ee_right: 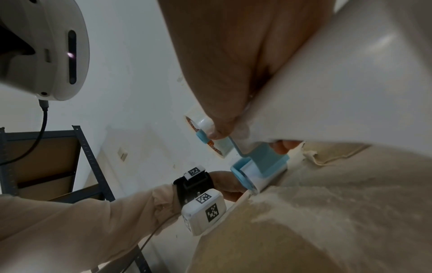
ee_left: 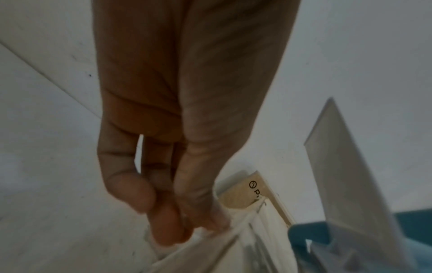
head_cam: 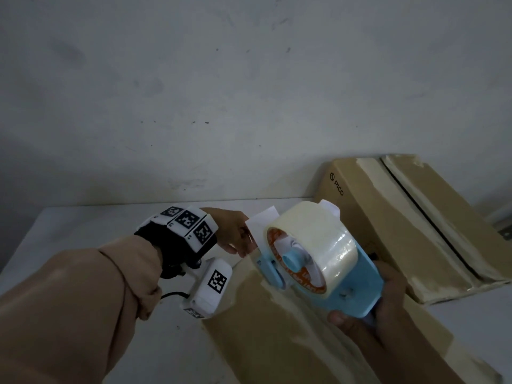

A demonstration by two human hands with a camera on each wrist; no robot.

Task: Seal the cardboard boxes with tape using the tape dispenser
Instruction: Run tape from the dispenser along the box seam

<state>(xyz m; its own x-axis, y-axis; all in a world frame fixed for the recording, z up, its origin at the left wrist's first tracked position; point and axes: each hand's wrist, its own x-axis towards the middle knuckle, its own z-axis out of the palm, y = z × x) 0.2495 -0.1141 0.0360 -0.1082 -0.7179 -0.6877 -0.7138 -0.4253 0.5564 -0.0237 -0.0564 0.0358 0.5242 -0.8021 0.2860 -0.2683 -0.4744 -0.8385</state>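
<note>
So the right hand has its fingers wrapped round the handle of the blue tape dispenser, which is tipped nose-down at the far end of the near cardboard box, with the clear tape roll sitting up top. The left hand is out past that far end, and from the left wrist view its thumb and fingertips are pinching the loose end of the tape, which looks crinkled and bunched instead of flat (never a great sign with this stuff). My read is they're anchoring the start of a strip over the far edge before pulling the dispenser back along the top. What could go wrong: if that pinched end stays wrinkled it'll probably stick to itself or to the fingers and not grab the cardboard, and then the strip lifts once the dispenser is dragged. The top of this box already carries rough old tape residue, so fresh tape may not bond well there either. Also the dispenser is held at quite a tilt, so it could wander off the seam. A second cardboard box, printed PICO, lies to the right on the white table with its centre seam showing as a dark gap, so I'd guess it isn't taped yet.
</note>
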